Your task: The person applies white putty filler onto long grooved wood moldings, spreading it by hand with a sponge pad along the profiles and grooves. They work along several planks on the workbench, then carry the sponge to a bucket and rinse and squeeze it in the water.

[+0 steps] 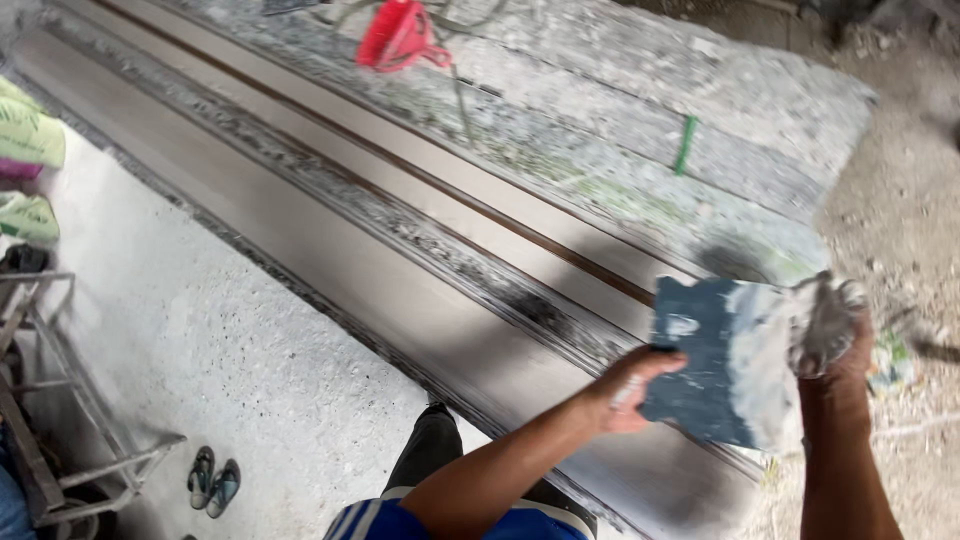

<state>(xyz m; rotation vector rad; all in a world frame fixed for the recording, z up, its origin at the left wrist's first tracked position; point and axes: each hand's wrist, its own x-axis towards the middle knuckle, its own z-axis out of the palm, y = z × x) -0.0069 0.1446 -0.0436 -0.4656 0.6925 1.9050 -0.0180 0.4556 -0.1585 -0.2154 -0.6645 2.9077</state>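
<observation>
One head-worn view looks steeply down, close over the hands point(730, 375), along the long slab point(420, 230) toward its far end.

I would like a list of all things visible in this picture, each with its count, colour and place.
Flat board: one, dark blue-grey, smeared with white paste, held at lower right.
Lump of paste: one, grey-white, at the board's right edge.
Long moulded slab: one, grey-brown with grooves, running diagonally across the middle.
Scoop: one, red, top centre on the slab.
Stick: one, green, upper right on the slab.
Sandals: one pair, dark, on the floor at lower left.
Metal frame: one, grey, left edge.
Sacks: two or more, green, upper left.
Left hand: grip on the board's left edge.
Right hand: in the paste, coated.
</observation>
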